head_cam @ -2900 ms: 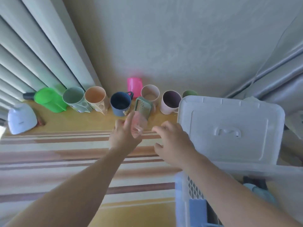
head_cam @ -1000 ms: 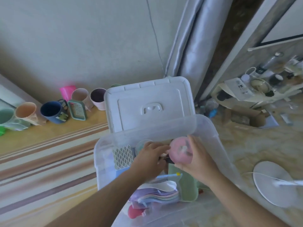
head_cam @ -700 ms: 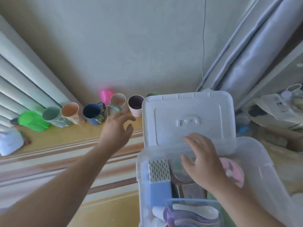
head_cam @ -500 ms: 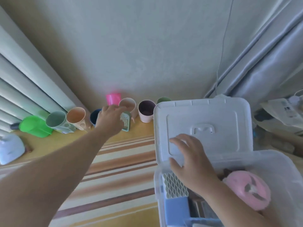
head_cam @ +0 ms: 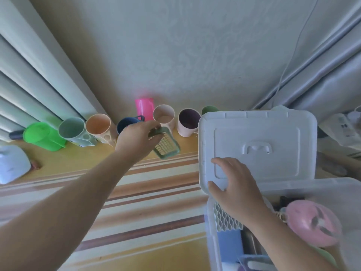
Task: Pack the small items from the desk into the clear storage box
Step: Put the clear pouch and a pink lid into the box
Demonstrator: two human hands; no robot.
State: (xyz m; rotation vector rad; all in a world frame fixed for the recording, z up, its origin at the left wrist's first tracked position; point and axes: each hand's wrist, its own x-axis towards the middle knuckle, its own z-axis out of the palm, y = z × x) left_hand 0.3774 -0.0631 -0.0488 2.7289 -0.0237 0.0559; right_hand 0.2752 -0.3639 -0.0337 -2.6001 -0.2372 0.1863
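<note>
Item: green grater (head_cam: pixel 166 145), pinched at its top edge by the left hand (head_cam: pixel 136 141), hanging tilted above the counter (head_cam: pixel 82 165) near the cups (head_cam: pixel 97 128); judged mid-carry. Left arm outstretched. Right hand (head_cam: pixel 234 188), fingers spread, rests on the leaning lid (head_cam: pixel 273 137), likely steadying it. Clear box (head_cam: pixel 211 231) at right, open, partly filled.

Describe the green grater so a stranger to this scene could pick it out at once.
Start at the row of cups along the wall, left of the white box lid. In front of the beige cup, the left hand holds a flat green grater by its top. It alone is rectangular with a grid face.
</note>
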